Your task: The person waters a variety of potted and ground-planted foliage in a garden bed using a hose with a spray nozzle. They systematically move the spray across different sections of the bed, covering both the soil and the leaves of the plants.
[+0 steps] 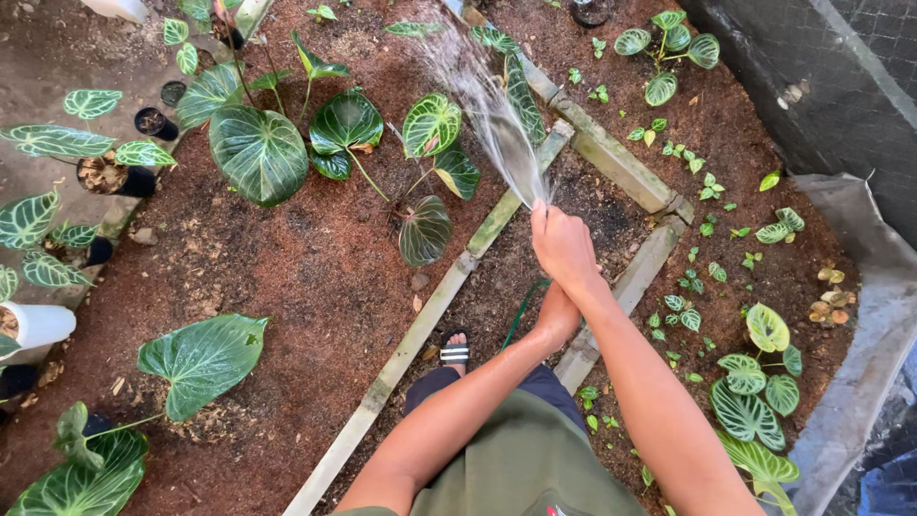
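Nearest the lens, two bare forearms reach out over green shorts. At far left, white pots (38,323) and black pots (153,122) line the soil bed (315,258), where big veined leaves (258,151) grow. Beside it a pale wooden border (430,311) runs diagonally along a dirt path. Further right, the left hand (557,315) curls shut around a thin green hose (521,311). Just above it, the right hand (564,247) is closed over the hose end, hidden in the fist, and a water spray (487,105) fans up over the leaves. Small seedlings (707,229) dot the right-hand bed.
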